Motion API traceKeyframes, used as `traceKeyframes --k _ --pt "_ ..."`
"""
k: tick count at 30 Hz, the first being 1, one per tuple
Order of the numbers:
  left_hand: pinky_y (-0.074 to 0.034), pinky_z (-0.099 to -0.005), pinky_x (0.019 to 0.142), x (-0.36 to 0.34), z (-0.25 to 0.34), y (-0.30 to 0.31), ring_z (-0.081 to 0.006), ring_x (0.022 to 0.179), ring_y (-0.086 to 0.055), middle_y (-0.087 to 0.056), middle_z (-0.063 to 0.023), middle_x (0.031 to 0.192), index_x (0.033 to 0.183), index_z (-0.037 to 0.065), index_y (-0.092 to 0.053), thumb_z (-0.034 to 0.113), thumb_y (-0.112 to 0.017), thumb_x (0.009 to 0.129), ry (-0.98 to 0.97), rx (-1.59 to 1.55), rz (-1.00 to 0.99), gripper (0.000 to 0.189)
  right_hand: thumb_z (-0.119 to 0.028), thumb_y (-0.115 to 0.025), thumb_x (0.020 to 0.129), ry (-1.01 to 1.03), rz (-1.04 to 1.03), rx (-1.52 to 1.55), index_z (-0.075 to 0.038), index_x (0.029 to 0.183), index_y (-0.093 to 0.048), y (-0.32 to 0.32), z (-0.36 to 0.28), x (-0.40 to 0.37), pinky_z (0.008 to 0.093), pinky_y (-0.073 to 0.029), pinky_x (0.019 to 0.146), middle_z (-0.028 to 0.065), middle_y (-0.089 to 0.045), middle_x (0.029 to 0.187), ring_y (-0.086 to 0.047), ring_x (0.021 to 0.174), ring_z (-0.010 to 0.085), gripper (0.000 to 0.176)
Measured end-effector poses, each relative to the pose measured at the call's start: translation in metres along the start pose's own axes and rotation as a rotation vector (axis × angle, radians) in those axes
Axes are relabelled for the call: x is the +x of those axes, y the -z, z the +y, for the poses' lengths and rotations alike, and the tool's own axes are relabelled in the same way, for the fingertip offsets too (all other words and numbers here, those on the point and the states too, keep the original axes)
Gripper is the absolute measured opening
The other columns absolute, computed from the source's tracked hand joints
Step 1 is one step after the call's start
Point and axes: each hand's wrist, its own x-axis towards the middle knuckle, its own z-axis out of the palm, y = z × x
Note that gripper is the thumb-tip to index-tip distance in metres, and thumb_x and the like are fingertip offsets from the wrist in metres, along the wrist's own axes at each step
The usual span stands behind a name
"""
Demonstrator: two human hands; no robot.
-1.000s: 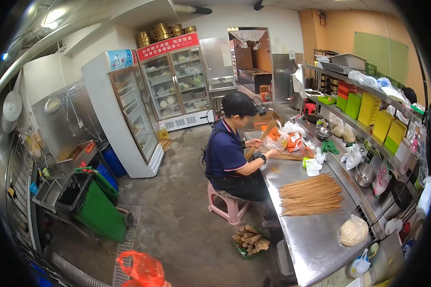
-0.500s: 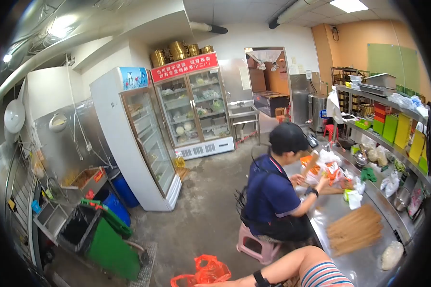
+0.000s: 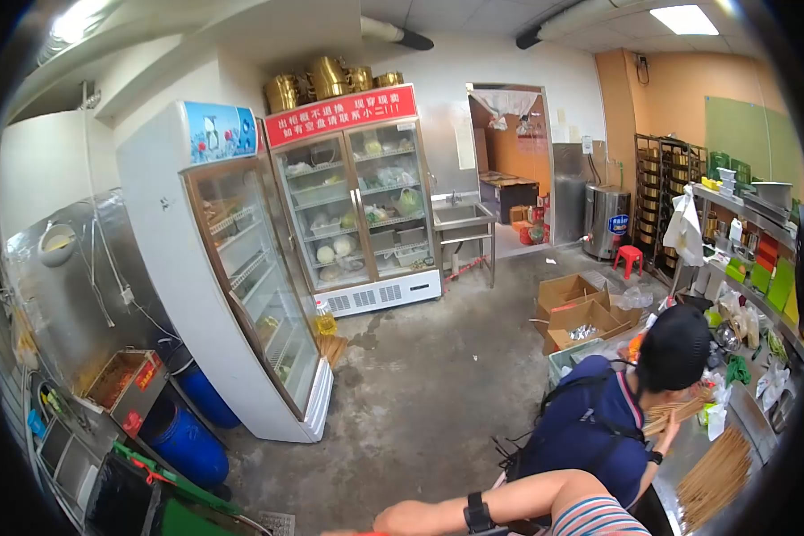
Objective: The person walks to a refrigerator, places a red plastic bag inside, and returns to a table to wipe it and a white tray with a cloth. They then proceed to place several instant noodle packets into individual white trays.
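Note:
My right hand [image 3: 405,518] is low at the bottom edge, reaching left from a striped sleeve [image 3: 598,518] with a black watch [image 3: 478,513] on the wrist. Its fingers are mostly cut off by the frame. A thin strip of something red [image 3: 366,533] shows right beside them. I cannot make out whether they grip it. My left hand is out of view. Just beyond my forearm sits a co-worker [image 3: 581,429] in a dark blue shirt and black cap, bent over a metal table, with thin wooden sticks [image 3: 665,415] near the hands.
More sticks [image 3: 715,478] lie on the table at the right. Cardboard boxes [image 3: 572,308] and a red stool [image 3: 628,259] stand behind the co-worker. Two glass-door fridges [image 3: 357,214] are ahead and left. Blue barrels [image 3: 188,447] and a green bin [image 3: 188,514] stand at lower left.
The view has turned and shifted, so the co-worker appears lower and further right. The co-worker's head bends lower. The red plastic bag beside my right hand has dropped almost wholly out of frame.

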Motion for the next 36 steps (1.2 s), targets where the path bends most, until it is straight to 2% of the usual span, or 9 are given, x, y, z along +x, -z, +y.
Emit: traceKeyframes --k 4,6,12,20,22,27,33,35,36 --pt "-0.048 -0.0393 0.09 0.161 -0.056 0.091 -0.0275 0.1 -0.061 -0.063 -0.0102 0.097 0.097 0.006 -0.062 0.017 -0.066 0.091 -0.296 0.569 0.349 0.014 -0.023 -0.056 0.097 -0.384 0.058 0.315 -0.006 0.088 -0.069 0.047 0.099 0.067 0.0381 -0.053 0.061 0.0126 -0.067 0.073 -0.068 0.068 0.0237 0.022" --pt "-0.048 -0.0454 0.082 0.255 -0.07 0.137 -0.0314 0.09 -0.059 -0.06 -0.0091 0.087 0.086 0.008 -0.062 0.023 -0.064 0.091 -0.505 0.57 0.556 0.016 -0.032 -0.057 0.1 -0.69 0.076 0.973 -0.01 0.109 -0.06 0.061 0.164 0.096 0.0275 -0.048 0.079 0.0044 -0.061 0.103 -0.058 0.091 0.0124 0.024" --pt "-0.05 -0.0358 0.084 0.455 0.058 0.253 -0.0269 0.098 -0.062 -0.062 -0.0103 0.1 0.087 0.004 -0.064 0.016 -0.073 0.085 -0.865 -0.27 0.603 0.015 -0.029 -0.05 0.105 -0.187 0.601 1.274 -0.007 0.1 -0.053 0.165 0.264 0.14 0.0259 -0.046 0.07 0.0014 -0.059 0.092 -0.055 0.081 0.0103 0.023" --pt "-0.047 -0.0454 0.096 0.68 0.035 0.317 -0.0247 0.102 -0.061 -0.06 -0.0084 0.1 0.081 0.006 -0.058 0.021 -0.075 0.089 -1.064 -1.436 -0.721 0.024 -0.027 -0.058 0.1 -0.461 0.827 1.227 -0.005 0.112 -0.063 0.303 0.477 0.154 0.0328 -0.05 0.087 0.0046 -0.065 0.108 -0.061 0.103 0.0186 0.026" --pt "-0.047 -0.0458 0.096 0.753 -0.001 0.34 -0.0245 0.101 -0.061 -0.06 -0.0085 0.1 0.081 0.006 -0.057 0.02 -0.074 0.089 -1.123 -1.44 -0.901 0.024 -0.026 -0.058 0.097 -0.153 0.461 0.443 -0.002 0.124 -0.058 0.348 0.56 0.163 0.0407 -0.051 0.086 0.0143 -0.068 0.104 -0.065 0.097 0.0329 0.036" --pt "-0.048 -0.0429 0.095 0.834 -0.057 0.397 -0.0254 0.095 -0.063 -0.062 -0.0085 0.095 0.079 0.008 -0.056 0.011 -0.075 0.088 -0.799 -0.88 0.18 0.021 -0.017 -0.059 0.092 -0.31 0.204 0.189 -0.006 0.115 -0.061 0.449 0.665 0.226 0.043 -0.05 0.079 0.0209 -0.066 0.096 -0.063 0.088 0.04 0.025" --pt "-0.047 -0.0384 0.098 0.982 -0.115 0.406 -0.026 0.115 -0.06 -0.065 -0.0149 0.115 0.105 0.003 -0.063 0.003 -0.071 0.087 -0.799 -0.558 0.339 0.02 -0.01 -0.064 0.089 -0.432 0.418 0.506 -0.005 0.107 -0.058 0.498 0.808 0.309 0.0334 -0.052 0.077 0.0109 -0.069 0.09 -0.067 0.083 0.0227 0.019" --pt "-0.047 -0.0386 0.099 1.051 -0.13 0.41 -0.0251 0.116 -0.058 -0.062 -0.0145 0.121 0.11 0.002 -0.059 -0.001 -0.072 0.086 -0.673 -1.093 0.494 0.027 -0.008 -0.06 0.094 -0.321 0.473 0.509 -0.007 0.115 -0.055 0.51 0.871 0.33 0.0256 -0.047 0.068 0.0001 -0.064 0.094 -0.056 0.076 0.0085 0.022" --pt "-0.048 -0.0363 0.096 1.071 -0.129 0.439 -0.0205 0.109 -0.059 -0.063 -0.0112 0.115 0.113 0.002 -0.058 0.003 -0.067 0.092 -0.814 -0.668 0.743 0.023 -0.007 -0.06 0.094 -0.388 0.452 0.621 -0.006 0.114 -0.055 0.524 0.893 0.341 0.0259 -0.048 0.071 0.0004 -0.064 0.097 -0.057 0.082 0.0086 0.021"
